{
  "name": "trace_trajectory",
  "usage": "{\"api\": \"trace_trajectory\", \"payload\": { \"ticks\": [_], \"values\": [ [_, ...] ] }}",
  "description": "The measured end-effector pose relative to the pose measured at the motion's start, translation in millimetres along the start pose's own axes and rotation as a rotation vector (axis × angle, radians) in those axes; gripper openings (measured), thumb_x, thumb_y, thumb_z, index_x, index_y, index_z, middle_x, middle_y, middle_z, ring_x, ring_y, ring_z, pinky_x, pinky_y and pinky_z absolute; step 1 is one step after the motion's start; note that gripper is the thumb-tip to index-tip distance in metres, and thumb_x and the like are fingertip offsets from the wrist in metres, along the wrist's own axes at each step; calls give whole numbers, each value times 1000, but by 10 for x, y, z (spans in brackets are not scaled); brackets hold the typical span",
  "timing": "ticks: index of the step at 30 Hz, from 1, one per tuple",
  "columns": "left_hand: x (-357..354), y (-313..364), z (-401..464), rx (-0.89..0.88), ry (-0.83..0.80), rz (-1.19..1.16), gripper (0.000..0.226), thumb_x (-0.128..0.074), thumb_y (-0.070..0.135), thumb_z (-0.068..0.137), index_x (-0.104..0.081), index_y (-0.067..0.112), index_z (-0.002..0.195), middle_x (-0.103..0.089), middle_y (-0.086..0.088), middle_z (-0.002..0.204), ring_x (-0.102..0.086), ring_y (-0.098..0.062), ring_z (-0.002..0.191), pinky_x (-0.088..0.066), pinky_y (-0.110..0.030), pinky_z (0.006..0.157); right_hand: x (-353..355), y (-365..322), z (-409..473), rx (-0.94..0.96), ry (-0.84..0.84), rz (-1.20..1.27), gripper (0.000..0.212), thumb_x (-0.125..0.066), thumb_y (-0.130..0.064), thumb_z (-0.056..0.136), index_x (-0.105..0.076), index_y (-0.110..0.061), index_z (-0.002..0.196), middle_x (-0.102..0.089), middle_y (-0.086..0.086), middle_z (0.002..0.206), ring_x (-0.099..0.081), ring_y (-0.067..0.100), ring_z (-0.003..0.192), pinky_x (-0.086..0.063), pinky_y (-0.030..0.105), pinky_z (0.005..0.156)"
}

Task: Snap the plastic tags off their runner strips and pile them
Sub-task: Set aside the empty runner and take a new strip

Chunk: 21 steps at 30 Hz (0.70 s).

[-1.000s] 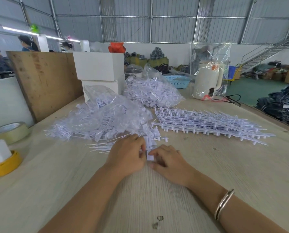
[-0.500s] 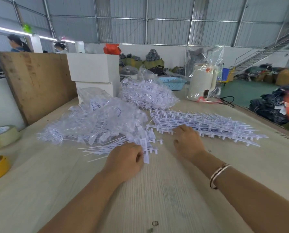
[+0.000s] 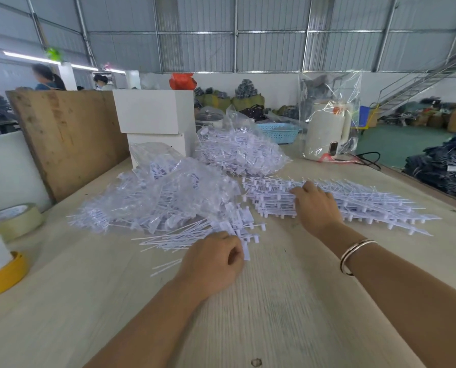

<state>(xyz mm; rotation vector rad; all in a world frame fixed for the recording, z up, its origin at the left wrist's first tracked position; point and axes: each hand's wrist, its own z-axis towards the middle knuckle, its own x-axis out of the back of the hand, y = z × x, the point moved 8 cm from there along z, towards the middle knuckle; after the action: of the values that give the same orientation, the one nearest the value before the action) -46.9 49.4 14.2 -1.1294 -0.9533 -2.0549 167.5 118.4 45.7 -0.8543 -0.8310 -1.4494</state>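
Head view, both hands over the counter (image 3: pixel 274 314). The right hand (image 3: pixel 315 207) lies palm-down on the near-left end of the stacked runner strips (image 3: pixel 354 200); its fingers (image 3: pixel 305 187) are spread and nearly straight, resting on the top strip rather than curled round it — nothing is gripped yet. The stack's long axis runs from under these fingers away to the right, so the greater part of each strip lies outboard of the hand, with the short pegs pointing back toward the wrist. The left hand (image 3: pixel 212 261) is loosely curled just short of the loose pile of snapped tags (image 3: pixel 195 235); a white tag piece (image 3: pixel 246 251) stands just beside its fingertips, but whether it is pinched or merely touched cannot be told. The bagged heap (image 3: pixel 166 192) lies beyond the left fingers. Judged from this layout, the coming move is a pickup of the top strip, and it falls to the right hand, which is already on it — the left is well apart from the stack. Because the hold would be taken at one end, the long free length may sag or drag neighbouring strips along.
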Motion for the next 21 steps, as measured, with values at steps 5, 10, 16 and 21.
{"api": "trace_trajectory", "payload": {
  "ticks": [5, 10, 16, 21],
  "values": [
    [-44, 109, 67, 175, -5, -473, 20, -52, 22, 90, -66, 18, 75, -59, 11, 64, -52, -1, 56, -41, -19, 53, 95, 80, -22, 64, 47, 95, 36, -36, -17, 98, -50, -19, 131, -49, 6, 123, -49, 26, 114, -33, 39, 95],
    [-474, 598, 396, 523, -328, -1329, 16, -51, 21, 96, -61, 9, 95, -68, -8, 87, -67, -17, 76, -55, -24, 60, 18, 63, -170, 208, -41, 108, 33, -39, -20, 98, -52, -24, 127, -54, -2, 123, -47, 21, 119, -24, 33, 92],
    [-889, 748, 797, 860, -136, -1725, 27, -46, 29, 99, -54, 6, 110, -61, -15, 103, -61, -25, 101, -46, -37, 92, 20, 16, -260, 346, -176, 268, 28, -47, -19, 97, -58, -17, 123, -60, -1, 109, -51, 13, 99, -31, 27, 83],
    [-988, 716, 893, 931, 55, -1787, 19, -46, 23, 99, -53, 6, 100, -59, -5, 80, -58, -11, 67, -50, -19, 49, 33, 257, -176, 113, -243, 612, 32, -43, -17, 99, -54, -14, 129, -54, -3, 114, -49, 11, 104, -29, 14, 80]
  ]
}}
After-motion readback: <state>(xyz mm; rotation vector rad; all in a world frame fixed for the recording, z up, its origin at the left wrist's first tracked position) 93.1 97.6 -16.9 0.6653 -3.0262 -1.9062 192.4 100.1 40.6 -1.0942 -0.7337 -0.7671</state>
